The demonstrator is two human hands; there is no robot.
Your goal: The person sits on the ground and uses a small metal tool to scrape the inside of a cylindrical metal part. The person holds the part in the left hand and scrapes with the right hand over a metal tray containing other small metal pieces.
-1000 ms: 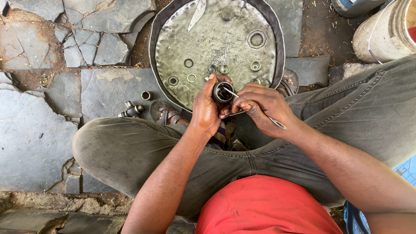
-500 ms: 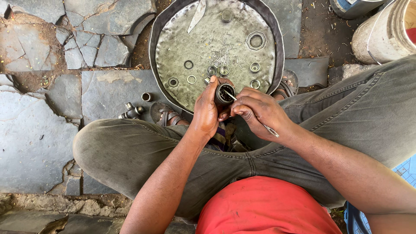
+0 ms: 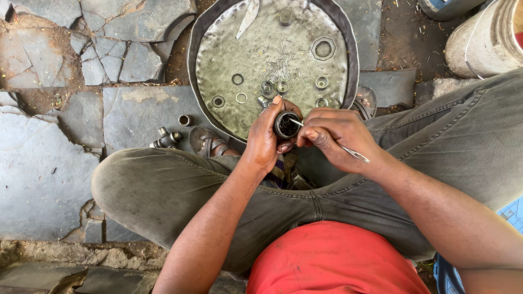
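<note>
Two hands meet at the middle of the frame, above the lap of a person sitting on cracked stone paving (image 3: 49, 174). At left of centre a small metal fitting (image 3: 166, 139) and a short sleeve (image 3: 184, 120) lie on the stone, just beside the sandalled foot (image 3: 210, 144). Next along, the left hand (image 3: 264, 144) cups a small round bearing cup (image 3: 286, 124), its fingers (image 3: 275, 109) wrapped closely round the rim with the open mouth facing up. Beyond it, in the upper middle, a round metal tray (image 3: 218, 65) carries loose rings, nuts and a scatter of thin needle rollers (image 3: 279, 68). To the right, the right hand (image 3: 335, 136) pinches a thin metal pick (image 3: 348, 151), fingers narrow on the shaft, its tip inside the cup. By the look of it, rollers are being set or seated around the inner wall; the next move calls for a fine, steady nudge of the tip while the cup stays level. A pale bucket (image 3: 485, 43) stands at upper right.
</note>
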